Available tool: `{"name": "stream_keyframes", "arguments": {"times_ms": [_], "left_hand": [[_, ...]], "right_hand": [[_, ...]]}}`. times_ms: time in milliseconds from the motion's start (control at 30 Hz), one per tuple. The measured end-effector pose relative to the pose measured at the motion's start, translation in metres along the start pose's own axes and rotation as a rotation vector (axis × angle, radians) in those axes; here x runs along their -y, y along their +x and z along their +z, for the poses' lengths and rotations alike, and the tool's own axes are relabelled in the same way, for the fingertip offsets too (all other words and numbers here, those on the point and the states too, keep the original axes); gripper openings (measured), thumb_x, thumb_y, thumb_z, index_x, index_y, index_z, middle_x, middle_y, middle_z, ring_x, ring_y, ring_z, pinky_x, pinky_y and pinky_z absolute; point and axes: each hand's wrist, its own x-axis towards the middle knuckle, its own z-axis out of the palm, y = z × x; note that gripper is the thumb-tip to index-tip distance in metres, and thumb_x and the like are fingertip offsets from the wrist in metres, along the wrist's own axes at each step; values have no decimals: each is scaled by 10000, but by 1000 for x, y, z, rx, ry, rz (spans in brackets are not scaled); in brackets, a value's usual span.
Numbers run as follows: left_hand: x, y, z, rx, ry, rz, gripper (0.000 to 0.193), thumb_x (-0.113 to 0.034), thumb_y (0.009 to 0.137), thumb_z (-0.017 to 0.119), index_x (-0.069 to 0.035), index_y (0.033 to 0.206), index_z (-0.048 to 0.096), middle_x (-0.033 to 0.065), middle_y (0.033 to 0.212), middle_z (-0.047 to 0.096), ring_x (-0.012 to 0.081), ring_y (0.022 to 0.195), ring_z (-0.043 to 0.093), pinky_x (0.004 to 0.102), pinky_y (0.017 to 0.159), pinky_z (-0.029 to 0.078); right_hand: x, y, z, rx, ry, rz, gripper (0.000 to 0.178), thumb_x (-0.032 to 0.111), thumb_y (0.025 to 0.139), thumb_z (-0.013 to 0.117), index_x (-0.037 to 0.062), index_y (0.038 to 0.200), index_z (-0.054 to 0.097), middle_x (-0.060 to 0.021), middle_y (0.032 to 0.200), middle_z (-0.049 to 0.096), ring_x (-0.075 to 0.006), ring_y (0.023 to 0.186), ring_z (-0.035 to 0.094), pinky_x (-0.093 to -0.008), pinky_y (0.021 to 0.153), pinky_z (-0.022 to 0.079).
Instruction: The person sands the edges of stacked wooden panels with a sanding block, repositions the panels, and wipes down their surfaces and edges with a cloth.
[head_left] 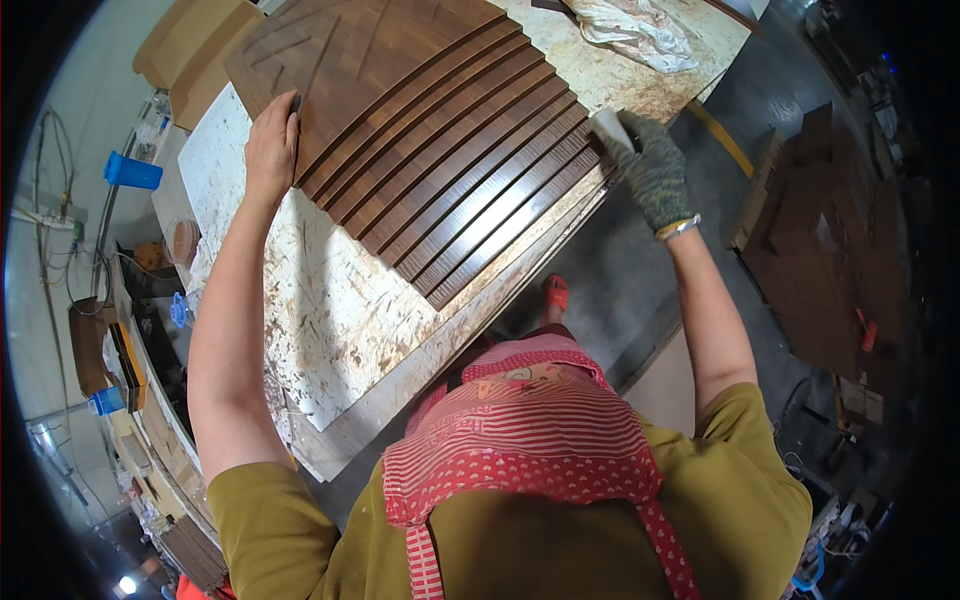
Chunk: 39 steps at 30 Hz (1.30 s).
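Note:
Dark brown, glossy wooden panels [470, 150] lie on the table, overlapping like a fanned stack, with several stepped edges toward me. My left hand [270, 150] is bare and grips the left edge of the panels, its fingers closed over the rim; a small dark bit shows at its fingertips. At the right end of the panels, my right hand [655, 175] wears a grey-green knitted glove. It is closed on a whitish pad [611, 130] that touches the panel edges. The exact kind of pad cannot be made out.
The stained white tabletop [345, 310] extends toward me. A crumpled white cloth [640, 35] lies at its far right. Left stand an open cardboard box [195, 60] and a blue cup [132, 171]. Large brown cartons [820, 210] stand on the floor at right.

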Motion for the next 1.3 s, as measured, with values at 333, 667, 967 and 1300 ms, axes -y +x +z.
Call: {"name": "stream_keyframes", "arguments": {"times_ms": [333, 667, 967, 1300], "left_hand": [[6, -3, 5, -17, 33, -29, 316, -197, 930, 445, -99, 1225, 507, 109, 1240, 541, 310, 1145, 494, 390, 959, 396], [-2, 6, 14, -72, 0, -30, 326, -242, 935, 439, -121, 1230, 508, 95, 1238, 548, 307, 1157, 488, 400, 960, 391], [-2, -4, 3, -23, -5, -70, 342, -217, 932, 438, -114, 1253, 496, 94, 1277, 520, 297, 1190, 463, 390, 1000, 355], [-6, -3, 1, -11, -47, -104, 332, -193, 930, 452, -107, 1246, 503, 101, 1278, 515, 304, 1194, 454, 389, 1001, 356]], "right_hand": [[40, -23, 45, 45, -217, -274, 410, 269, 803, 623, 12, 1121, 592, -178, 1085, 609, -342, 1018, 562, -433, 926, 420], [176, -131, 93, 433, 284, -504, 394, 316, 838, 563, 12, 1087, 582, -170, 981, 599, -314, 897, 585, -417, 811, 473], [25, 9, 6, 7, -75, 22, 430, 314, 819, 642, 4, 1113, 593, -191, 1038, 608, -328, 977, 585, -390, 865, 452], [33, 15, 37, 46, -178, -158, 417, 235, 803, 631, -30, 1120, 570, -207, 1022, 581, -362, 958, 557, -425, 853, 447]]}}
